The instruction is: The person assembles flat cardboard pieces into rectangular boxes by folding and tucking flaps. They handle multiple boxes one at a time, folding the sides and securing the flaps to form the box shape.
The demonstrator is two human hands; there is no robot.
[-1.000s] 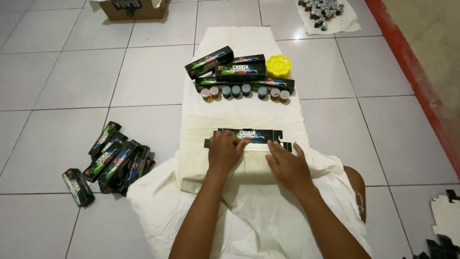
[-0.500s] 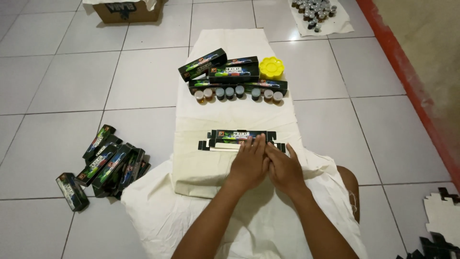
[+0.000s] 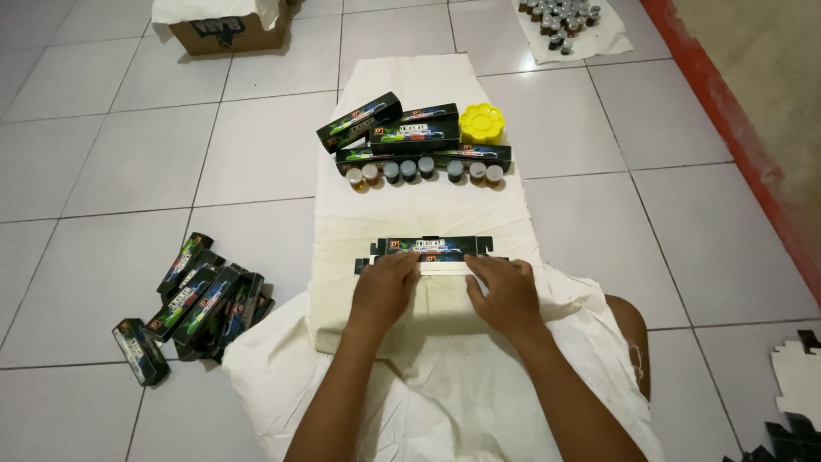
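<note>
Both hands flat, fingers spread, not gripping: left hand [image 3: 382, 289] and right hand [image 3: 505, 291] press the flat black carton [image 3: 432, 253], lying left-right on the cloth [image 3: 359, 257], just beyond the fingertips.

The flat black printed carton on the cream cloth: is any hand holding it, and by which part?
Both hands press on the flat black printed carton, not lifting it: the left hand on its near edge left of centre, the right hand right of centre.
</note>
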